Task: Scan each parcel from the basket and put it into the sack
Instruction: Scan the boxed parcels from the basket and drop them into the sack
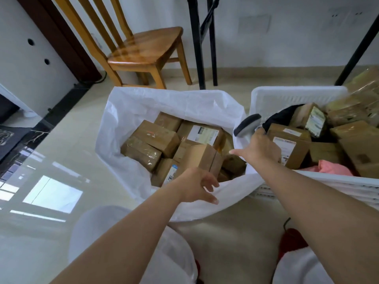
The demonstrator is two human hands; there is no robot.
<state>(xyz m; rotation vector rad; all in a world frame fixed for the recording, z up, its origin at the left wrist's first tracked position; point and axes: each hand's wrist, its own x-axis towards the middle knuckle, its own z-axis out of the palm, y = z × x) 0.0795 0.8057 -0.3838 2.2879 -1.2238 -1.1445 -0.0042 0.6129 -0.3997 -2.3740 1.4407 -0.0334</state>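
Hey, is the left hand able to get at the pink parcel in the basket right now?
Probably not easily. The left hand hangs open over the sack, while the pink parcel lies in the basket beyond the right hand gripping the scanner; that arm crosses the way.

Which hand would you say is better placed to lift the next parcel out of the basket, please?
Probably the left hand: it hangs open and empty over the sack, while the right hand, over the basket, grips the scanner.
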